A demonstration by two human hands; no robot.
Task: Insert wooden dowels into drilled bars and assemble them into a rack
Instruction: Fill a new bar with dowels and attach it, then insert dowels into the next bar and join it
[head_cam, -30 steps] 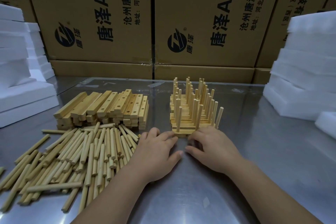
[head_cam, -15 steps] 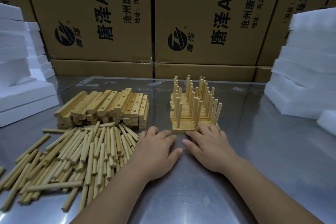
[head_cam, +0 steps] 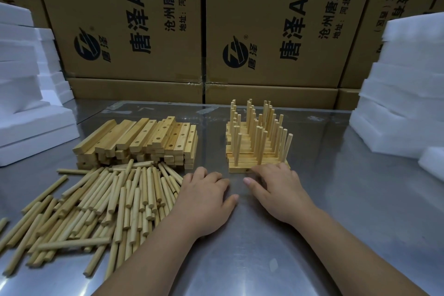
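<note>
A rack of drilled bars with upright dowels [head_cam: 257, 142] stands on the metal table [head_cam: 336, 211], right of centre. My right hand [head_cam: 276, 190] lies flat just in front of it, its fingertips touching the rack's front bar. My left hand [head_cam: 204, 197] rests palm down on the table beside it, fingers relaxed, next to the loose dowels [head_cam: 101, 206]. A stack of drilled wooden bars [head_cam: 141, 142] lies behind the dowels at left. Neither hand holds anything.
Large cardboard boxes [head_cam: 264, 31] form a wall behind the table. White foam slabs are stacked at far left [head_cam: 24, 108] and at far right [head_cam: 403, 94].
The rack has been pushed slightly away from me by my right hand's fingertips. My left hand has stayed flat in nearly the same place.
</note>
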